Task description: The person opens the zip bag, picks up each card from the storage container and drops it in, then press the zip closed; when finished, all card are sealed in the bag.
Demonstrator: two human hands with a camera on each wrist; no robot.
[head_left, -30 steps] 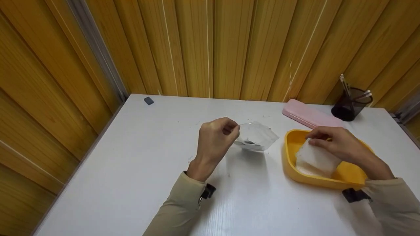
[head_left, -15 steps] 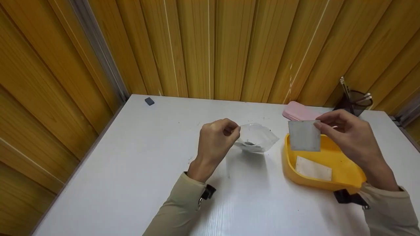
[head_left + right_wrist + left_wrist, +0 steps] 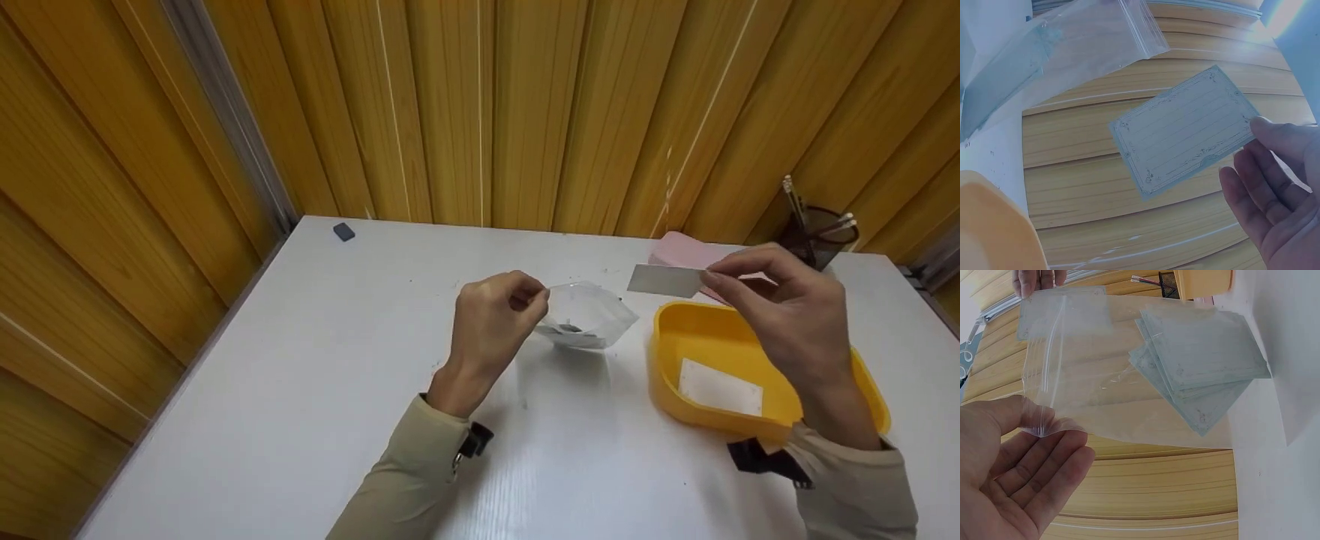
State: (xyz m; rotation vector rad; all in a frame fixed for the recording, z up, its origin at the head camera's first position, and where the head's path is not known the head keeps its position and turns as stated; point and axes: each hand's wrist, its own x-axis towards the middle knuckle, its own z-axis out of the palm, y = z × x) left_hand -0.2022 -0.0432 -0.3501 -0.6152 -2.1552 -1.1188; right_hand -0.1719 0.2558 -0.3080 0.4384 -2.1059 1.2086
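We pinch the mouth of a clear bag (image 3: 586,321) with our left hand (image 3: 491,330); cards (image 3: 1202,371) sit inside. Just past it, our right hand (image 3: 787,315) grips one lined card (image 3: 666,280) by fingertips above the yellow tray (image 3: 667,352) on the table (image 3: 300,390).

Office desk (image 3: 315,390) with pen holder (image 3: 821,232)

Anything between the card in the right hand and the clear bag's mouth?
Nothing: head view shows only bare table between the card and the bag.
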